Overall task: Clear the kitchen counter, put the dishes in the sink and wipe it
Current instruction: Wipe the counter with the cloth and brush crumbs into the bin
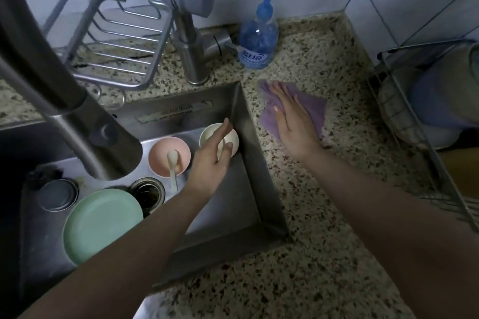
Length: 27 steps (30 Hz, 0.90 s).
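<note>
The purple cloth (293,109) lies flat on the speckled counter (324,228), right of centre in the frame, just beside the sink (259,163) and below the blue bottle (259,36). The right hand (293,119) rests on it, fingers straight and spread, palm down. The left hand (212,160) hangs over the sink at centre, fingers loosely extended, above the cream bowl (207,133); contact cannot be confirmed. Pink bowl (168,154) with spoon (172,168) and green plate (102,224) sit in the sink, lower left. Assessment: the cloth appears thin, soft and light, likely to bunch or slide under a weak press; a flat palm over its middle suits it best. The dishes look like light plastic, unlikely to break.
</note>
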Available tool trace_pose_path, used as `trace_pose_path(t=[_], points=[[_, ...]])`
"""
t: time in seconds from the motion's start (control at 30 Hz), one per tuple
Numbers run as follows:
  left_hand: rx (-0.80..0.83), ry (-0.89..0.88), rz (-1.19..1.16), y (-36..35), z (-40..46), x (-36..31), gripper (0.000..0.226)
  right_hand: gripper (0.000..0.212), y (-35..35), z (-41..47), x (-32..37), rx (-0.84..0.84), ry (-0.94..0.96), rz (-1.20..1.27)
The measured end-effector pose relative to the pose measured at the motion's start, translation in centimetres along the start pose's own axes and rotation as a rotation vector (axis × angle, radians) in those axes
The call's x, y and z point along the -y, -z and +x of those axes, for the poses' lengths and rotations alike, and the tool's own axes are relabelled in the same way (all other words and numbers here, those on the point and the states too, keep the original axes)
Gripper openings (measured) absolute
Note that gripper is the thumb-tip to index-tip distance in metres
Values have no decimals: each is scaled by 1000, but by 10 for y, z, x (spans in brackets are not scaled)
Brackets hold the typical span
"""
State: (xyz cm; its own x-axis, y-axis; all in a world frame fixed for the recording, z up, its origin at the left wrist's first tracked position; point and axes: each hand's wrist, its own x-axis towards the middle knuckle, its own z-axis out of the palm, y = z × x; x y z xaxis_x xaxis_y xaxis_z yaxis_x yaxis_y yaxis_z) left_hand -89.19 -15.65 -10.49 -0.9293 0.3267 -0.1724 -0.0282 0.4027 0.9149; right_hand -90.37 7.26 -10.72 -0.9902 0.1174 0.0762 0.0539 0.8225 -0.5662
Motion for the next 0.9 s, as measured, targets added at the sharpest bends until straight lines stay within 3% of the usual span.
trace_pose_path(t=[0.13, 0.33, 0.57, 0.9], points=[[8, 14, -5, 6, 15, 3, 48, 49, -10, 35, 15, -11, 8, 63], [-19, 47, -3, 19, 33, 14, 48, 56, -21, 60, 10, 161, 238, -493], [4, 53, 22, 12, 23, 15, 46, 47, -11, 44, 8, 135, 313, -317], [35, -32, 42, -7, -42, -4, 42, 42, 7, -64, -9, 141, 323, -248]])
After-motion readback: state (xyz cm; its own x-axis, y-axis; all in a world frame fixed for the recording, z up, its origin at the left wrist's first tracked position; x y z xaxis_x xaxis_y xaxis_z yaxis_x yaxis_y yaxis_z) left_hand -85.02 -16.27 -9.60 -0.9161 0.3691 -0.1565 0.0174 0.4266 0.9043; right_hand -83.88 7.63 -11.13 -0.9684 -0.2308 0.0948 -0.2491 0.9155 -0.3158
